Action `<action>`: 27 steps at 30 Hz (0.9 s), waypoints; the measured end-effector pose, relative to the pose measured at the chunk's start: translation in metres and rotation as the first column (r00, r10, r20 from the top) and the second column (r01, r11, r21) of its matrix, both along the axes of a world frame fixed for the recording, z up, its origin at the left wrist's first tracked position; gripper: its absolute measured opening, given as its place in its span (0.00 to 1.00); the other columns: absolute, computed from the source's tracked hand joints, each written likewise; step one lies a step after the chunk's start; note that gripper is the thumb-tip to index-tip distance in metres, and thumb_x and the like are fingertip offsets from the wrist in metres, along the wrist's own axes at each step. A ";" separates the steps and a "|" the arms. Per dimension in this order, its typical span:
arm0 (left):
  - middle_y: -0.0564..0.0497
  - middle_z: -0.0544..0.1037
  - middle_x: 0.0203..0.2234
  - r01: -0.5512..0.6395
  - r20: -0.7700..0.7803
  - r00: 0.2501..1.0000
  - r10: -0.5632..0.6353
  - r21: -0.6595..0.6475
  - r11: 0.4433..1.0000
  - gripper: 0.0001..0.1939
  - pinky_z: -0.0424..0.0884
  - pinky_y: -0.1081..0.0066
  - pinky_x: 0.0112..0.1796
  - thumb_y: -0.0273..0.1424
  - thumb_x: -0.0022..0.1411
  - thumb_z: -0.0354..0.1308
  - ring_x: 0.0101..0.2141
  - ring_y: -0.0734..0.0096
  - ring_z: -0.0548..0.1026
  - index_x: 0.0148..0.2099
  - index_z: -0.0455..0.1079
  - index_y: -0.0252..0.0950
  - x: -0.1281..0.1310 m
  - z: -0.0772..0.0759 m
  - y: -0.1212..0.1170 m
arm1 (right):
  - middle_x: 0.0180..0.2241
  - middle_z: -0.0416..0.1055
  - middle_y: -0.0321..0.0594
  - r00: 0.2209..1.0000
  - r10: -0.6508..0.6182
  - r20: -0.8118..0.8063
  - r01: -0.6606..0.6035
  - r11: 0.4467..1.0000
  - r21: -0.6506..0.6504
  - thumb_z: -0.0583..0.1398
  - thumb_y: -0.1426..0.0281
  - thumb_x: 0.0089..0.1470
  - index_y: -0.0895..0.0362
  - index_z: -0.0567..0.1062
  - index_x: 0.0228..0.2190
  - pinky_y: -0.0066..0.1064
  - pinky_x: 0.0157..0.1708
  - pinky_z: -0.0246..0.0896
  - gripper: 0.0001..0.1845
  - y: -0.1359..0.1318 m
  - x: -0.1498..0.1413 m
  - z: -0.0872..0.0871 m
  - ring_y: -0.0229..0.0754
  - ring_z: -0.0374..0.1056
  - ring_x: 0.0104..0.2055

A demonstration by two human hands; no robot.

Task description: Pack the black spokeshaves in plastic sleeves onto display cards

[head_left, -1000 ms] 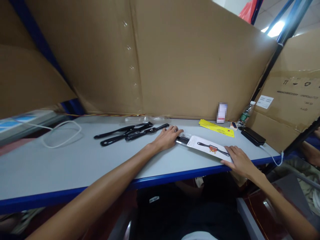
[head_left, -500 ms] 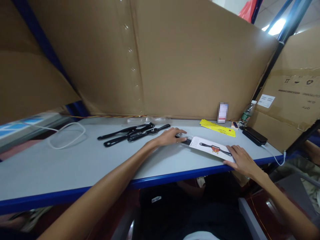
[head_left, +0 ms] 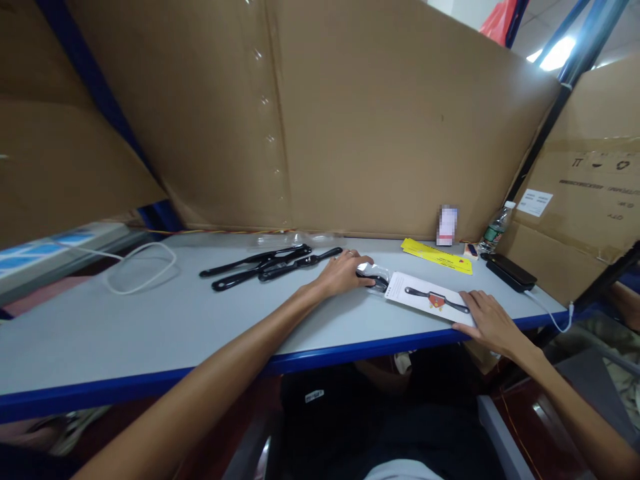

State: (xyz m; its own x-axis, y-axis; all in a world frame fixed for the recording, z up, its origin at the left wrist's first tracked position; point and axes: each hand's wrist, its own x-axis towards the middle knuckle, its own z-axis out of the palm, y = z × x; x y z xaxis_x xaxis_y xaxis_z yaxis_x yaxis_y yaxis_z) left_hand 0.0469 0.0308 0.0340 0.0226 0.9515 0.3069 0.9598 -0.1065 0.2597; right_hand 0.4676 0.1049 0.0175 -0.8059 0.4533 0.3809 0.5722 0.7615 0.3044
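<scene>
My left hand (head_left: 347, 270) is closed on the end of a clear plastic blister (head_left: 376, 273), with a black spokeshave (head_left: 381, 283) partly visible inside it. A white printed card (head_left: 427, 300), which pictures a spokeshave with a red-orange part, lies over the blister's right portion and hides it. The card's right end is gripped by my right hand (head_left: 487, 323), thumb near the table's front edge and fingers on top. Left of my left hand, several loose black spokeshaves (head_left: 240, 277) lie in an overlapping group on the grey table (head_left: 165, 327).
Clear plastic packaging (head_left: 295, 240) lies at the back against the cardboard wall (head_left: 360, 120). Yellow printed strips (head_left: 437, 256), a phone-like screen (head_left: 447, 225), a water bottle (head_left: 497, 230) and a black case (head_left: 510, 272) with a white cable are at the right. Another white cable (head_left: 143, 290) loops at the left.
More of the blister and its black spokeshave shows between my left hand and the card. The card and my right hand have shifted slightly right. The view has also moved a little.
</scene>
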 end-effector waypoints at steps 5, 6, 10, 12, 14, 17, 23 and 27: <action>0.40 0.75 0.54 -0.011 0.030 0.999 0.011 0.006 1.000 0.29 0.69 0.54 0.56 0.48 0.63 0.66 0.58 0.47 0.71 0.63 0.74 0.43 -0.003 -0.005 0.002 | 0.50 0.74 0.60 1.000 0.000 0.012 -0.001 1.000 0.018 0.54 0.43 0.67 0.63 0.69 0.61 0.50 0.52 0.64 0.39 -0.001 -0.026 0.007 0.61 0.68 0.51; 0.40 0.75 0.54 -0.006 0.038 0.999 0.006 0.009 1.000 0.29 0.69 0.54 0.56 0.49 0.63 0.66 0.58 0.47 0.71 0.63 0.74 0.43 -0.004 -0.006 0.002 | 0.50 0.74 0.60 1.000 0.000 0.016 0.000 1.000 0.016 0.54 0.44 0.67 0.63 0.69 0.60 0.49 0.52 0.64 0.38 -0.002 -0.032 0.009 0.61 0.68 0.51; 0.40 0.76 0.52 -0.006 0.044 0.999 0.006 0.016 1.000 0.29 0.69 0.56 0.54 0.49 0.63 0.65 0.56 0.48 0.72 0.63 0.75 0.43 -0.009 -0.007 0.003 | 0.50 0.74 0.58 1.000 0.003 -0.004 -0.003 1.000 -0.018 0.58 0.44 0.65 0.62 0.70 0.60 0.49 0.52 0.65 0.38 -0.001 -0.043 0.013 0.61 0.69 0.50; 0.41 0.76 0.50 -0.036 0.049 0.998 0.036 -0.006 0.999 0.30 0.70 0.57 0.53 0.50 0.63 0.64 0.55 0.47 0.72 0.63 0.75 0.43 -0.009 -0.006 0.002 | 0.52 0.74 0.57 0.995 -0.005 -0.097 0.001 0.999 -0.043 0.58 0.46 0.65 0.59 0.70 0.61 0.49 0.53 0.64 0.36 0.005 -0.041 0.011 0.61 0.68 0.54; 0.41 0.77 0.48 -0.078 0.059 0.995 0.080 -0.032 0.996 0.31 0.70 0.57 0.52 0.51 0.63 0.64 0.55 0.46 0.72 0.63 0.75 0.42 -0.007 -0.005 0.000 | 0.54 0.74 0.56 0.958 -0.104 -0.269 0.085 0.993 -0.080 0.57 0.49 0.66 0.58 0.71 0.62 0.48 0.53 0.65 0.33 0.016 -0.034 0.009 0.60 0.69 0.56; 0.39 0.76 0.50 -0.150 0.073 0.986 0.150 0.003 0.989 0.30 0.70 0.55 0.53 0.51 0.62 0.65 0.56 0.43 0.71 0.61 0.75 0.40 -0.001 -0.006 -0.002 | 0.45 0.78 0.51 0.828 -0.376 -0.415 0.268 0.917 -0.296 0.57 0.49 0.66 0.58 0.74 0.58 0.43 0.45 0.67 0.31 0.037 -0.025 0.004 0.56 0.74 0.46; 0.40 0.71 0.57 -0.295 0.445 0.878 0.176 0.213 0.931 0.30 0.68 0.54 0.58 0.42 0.56 0.72 0.57 0.48 0.72 0.58 0.72 0.40 -0.002 -0.017 0.003 | 0.32 0.78 0.40 0.756 -0.542 -0.368 0.271 0.770 -0.577 0.63 0.47 0.57 0.58 0.76 0.50 0.33 0.32 0.58 0.31 0.063 -0.032 -0.001 0.48 0.74 0.36; 0.42 0.79 0.43 -0.437 0.903 0.413 0.116 0.085 0.895 0.24 0.73 0.58 0.50 0.42 0.65 0.65 0.43 0.57 0.80 0.57 0.68 0.36 -0.006 -0.020 0.008 | 0.34 0.78 0.41 0.719 -0.603 -0.344 0.350 0.743 -0.571 0.64 0.48 0.56 0.56 0.76 0.45 0.32 0.31 0.53 0.26 0.060 -0.039 0.001 0.49 0.73 0.38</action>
State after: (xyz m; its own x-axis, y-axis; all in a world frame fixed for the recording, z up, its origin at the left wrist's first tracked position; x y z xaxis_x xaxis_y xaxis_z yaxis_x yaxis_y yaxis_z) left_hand 0.0408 0.0385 0.0139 -0.6517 0.7226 0.2305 0.2355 -0.0961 0.9671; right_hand 0.4283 0.1649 0.0190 -0.1924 0.9335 0.3024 0.8607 0.3086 -0.4049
